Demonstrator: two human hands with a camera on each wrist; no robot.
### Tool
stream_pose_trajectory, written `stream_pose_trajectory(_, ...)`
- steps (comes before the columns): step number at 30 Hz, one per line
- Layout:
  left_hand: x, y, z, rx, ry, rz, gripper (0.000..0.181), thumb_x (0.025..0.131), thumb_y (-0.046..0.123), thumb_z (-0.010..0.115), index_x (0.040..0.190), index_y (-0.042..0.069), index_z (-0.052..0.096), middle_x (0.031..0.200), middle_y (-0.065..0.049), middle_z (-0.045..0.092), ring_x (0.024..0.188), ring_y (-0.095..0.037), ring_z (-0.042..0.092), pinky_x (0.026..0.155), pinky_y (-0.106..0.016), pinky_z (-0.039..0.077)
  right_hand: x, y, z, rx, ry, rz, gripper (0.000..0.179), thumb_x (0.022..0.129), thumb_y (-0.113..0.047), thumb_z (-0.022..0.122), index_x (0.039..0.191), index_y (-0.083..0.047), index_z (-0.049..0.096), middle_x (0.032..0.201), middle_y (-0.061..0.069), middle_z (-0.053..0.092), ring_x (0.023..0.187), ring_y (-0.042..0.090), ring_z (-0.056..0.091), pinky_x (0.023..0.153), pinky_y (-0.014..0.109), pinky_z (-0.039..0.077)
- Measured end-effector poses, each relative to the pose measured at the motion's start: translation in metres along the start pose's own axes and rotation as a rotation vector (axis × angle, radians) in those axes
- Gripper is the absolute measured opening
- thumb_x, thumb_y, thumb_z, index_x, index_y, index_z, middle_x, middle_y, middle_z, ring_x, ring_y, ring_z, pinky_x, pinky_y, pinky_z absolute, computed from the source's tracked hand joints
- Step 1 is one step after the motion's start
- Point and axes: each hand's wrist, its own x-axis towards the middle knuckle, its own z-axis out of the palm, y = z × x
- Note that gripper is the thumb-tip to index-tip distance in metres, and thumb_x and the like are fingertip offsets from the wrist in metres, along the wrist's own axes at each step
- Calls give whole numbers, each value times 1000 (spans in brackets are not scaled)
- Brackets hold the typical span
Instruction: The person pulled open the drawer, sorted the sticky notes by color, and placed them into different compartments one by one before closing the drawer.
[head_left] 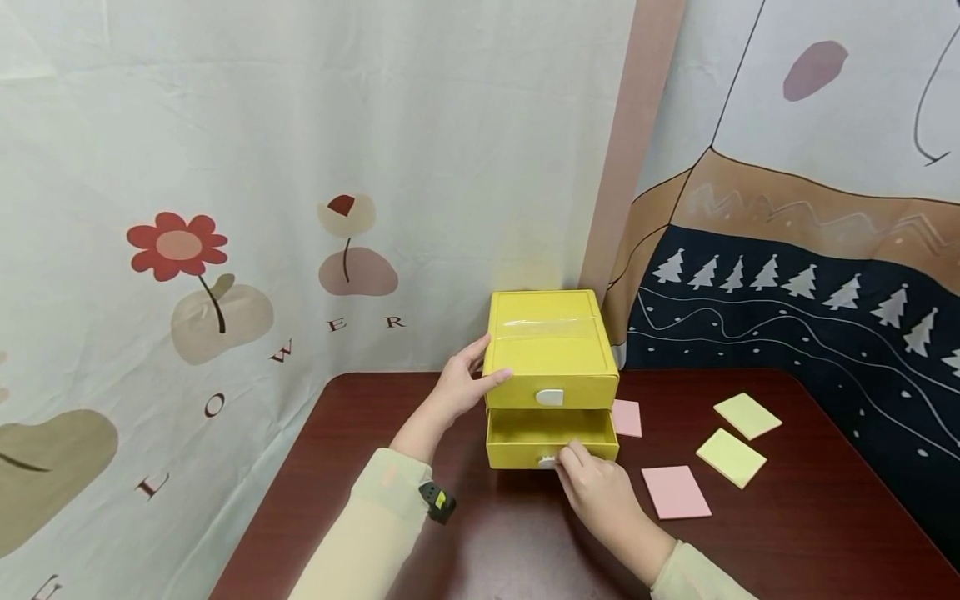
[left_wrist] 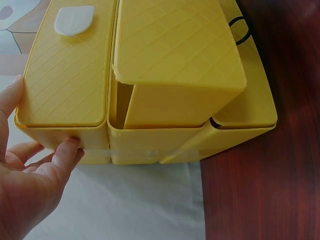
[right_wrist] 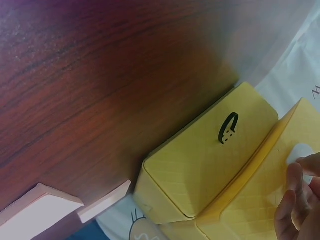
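Note:
A yellow drawer unit [head_left: 551, 333] stands at the back of the table, with clear tape across its top. My left hand [head_left: 459, 385] rests on its upper left corner, thumb over the top edge and fingers against the side [left_wrist: 45, 172]. The top drawer [left_wrist: 70, 75] is closed and has a white tab. Below it, the middle drawer [head_left: 517, 454] is pulled out, its visible inside bare. My right hand [head_left: 600, 492] pinches this drawer's white tab handle [right_wrist: 300, 152]. The bottom drawer [right_wrist: 200, 165], with a black loop handle [right_wrist: 228, 127], is closed.
Right of the unit lie two pink sticky note pads, one [head_left: 675, 492] nearer and one [head_left: 627, 418] beside the unit. Two pale yellow pads [head_left: 731, 457] lie farther right on the dark red table [head_left: 487, 550]. Printed curtains [head_left: 450, 167] hang close behind.

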Motion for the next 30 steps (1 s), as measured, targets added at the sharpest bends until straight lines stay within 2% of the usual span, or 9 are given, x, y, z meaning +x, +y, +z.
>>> stream_pose_trajectory(11,-1,-1,0,6,-2,2,81,85,31,71,151,13,26,154,-3,29,139,-24,34,111,-41,32,-4,-2,-3,17,10,-15,16,87,-18,62,77,-10,54,72,-4,47,42,11,46,35,24,33)
stream_pose_trajectory(21,-1,0,1,2,4,0,82,85,32,71,151,15,26,154,-2,30,138,-22,36,111,-40,33,-6,-6,-8,22,32,-35,32,100,-26,42,75,-10,53,71,-4,46,41,11,45,35,24,33)
stream_pose_trajectory(30,0,-1,2,-9,8,4,81,85,31,72,151,16,26,154,-2,30,138,-22,36,110,-40,34,-8,-8,-10,33,27,-35,27,97,-24,47,75,-10,54,71,-3,46,42,11,46,36,25,33)
